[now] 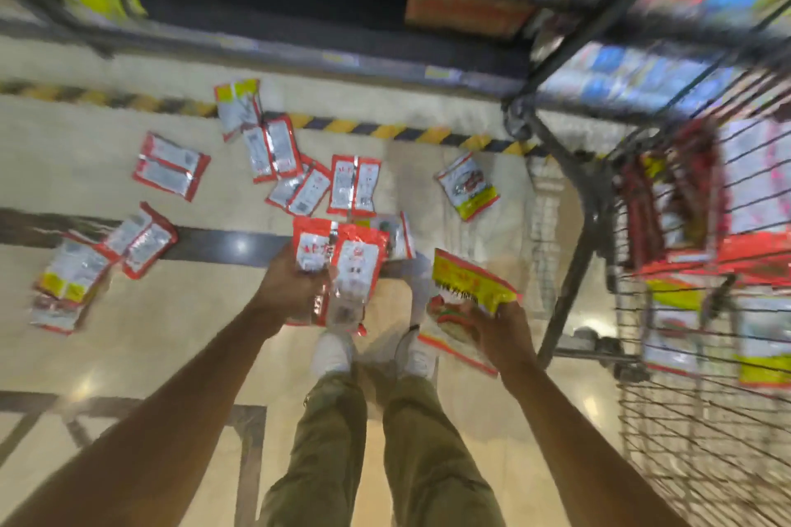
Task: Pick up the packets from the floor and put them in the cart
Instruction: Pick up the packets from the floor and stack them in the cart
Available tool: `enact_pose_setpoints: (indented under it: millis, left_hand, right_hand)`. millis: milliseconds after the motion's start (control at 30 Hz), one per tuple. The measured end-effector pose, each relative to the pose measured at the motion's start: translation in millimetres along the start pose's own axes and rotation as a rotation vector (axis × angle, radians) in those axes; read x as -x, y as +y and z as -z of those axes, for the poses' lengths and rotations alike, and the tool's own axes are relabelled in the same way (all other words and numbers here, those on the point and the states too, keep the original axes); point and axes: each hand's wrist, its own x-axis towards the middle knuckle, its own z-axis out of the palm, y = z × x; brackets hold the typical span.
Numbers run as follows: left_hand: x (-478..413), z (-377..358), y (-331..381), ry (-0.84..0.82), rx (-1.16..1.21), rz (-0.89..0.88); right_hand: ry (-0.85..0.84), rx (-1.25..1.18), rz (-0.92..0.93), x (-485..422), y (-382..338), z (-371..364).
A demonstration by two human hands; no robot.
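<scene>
Two hands are both loaded. The left hand has its fingers closed around a small bunch of red-and-white packets, at least two, held upright above the floor, in front of the person's white shoes. The right hand has its fingers wrapped around a yellow-and-red packet, with another flat packet under it; the blur hides how many it carries. Both hands are raised over the floor, the right one nearer the wire cart, which stands at the right edge and is not touched by either hand.

About nine loose packets lie flat on the beige tiled floor, beyond and to the left of the hands: a cluster of overlapping ones ahead of the left hand, one alone further left, a few at the far left, and one yellow-edged packet ahead of the right hand. Several more packets already sit inside the cart, too smeared to count. A yellow-and-black striped line runs along the floor in front of blurred store shelves.
</scene>
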Motion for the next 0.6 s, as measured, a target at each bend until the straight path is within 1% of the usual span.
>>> enact_pose_setpoints:
  millis: [33,67,133,200,267,333,367,467,533,600]
  left_hand:
    - [26,9,29,-0.014,0.064,-0.011]
    - [51,16,59,-0.026,0.074,-0.031]
    - [103,27,121,-0.063,0.065,-0.057]
    - [147,37,172,-0.067,0.073,-0.098]
    - [192,38,218,-0.09,0.04,-0.146]
    - [235,35,248,-0.111,0.054,-0.177]
    - [256,31,263,-0.114,0.067,-0.198]
    - [316,5,297,-0.174,0.098,-0.236]
    - [350,-21,306,-0.227,0.123,-0.258]
    - [376,-49,310,-0.241,0.144,-0.289]
  right_hand:
    - [-0.032,-0.058,0.021,41,-30,5]
    - [-0.087,-0.107,0.084,76,-53,11]
    - [-0.136,-0.241,0.198,143,-88,25]
    - [-0.084,-0.266,0.342,210,-122,43]
    - [-0.019,-0.206,0.428,276,-152,61]
    - [0.053,-0.206,0.488,325,-158,81]
    - [0.119,-0.207,0.518,348,-158,90]
    - [0.26,-0.329,0.532,397,-135,124]
    - [0.339,-0.397,0.537,425,-120,150]
    - [0.382,-0.491,0.56,452,-106,177]
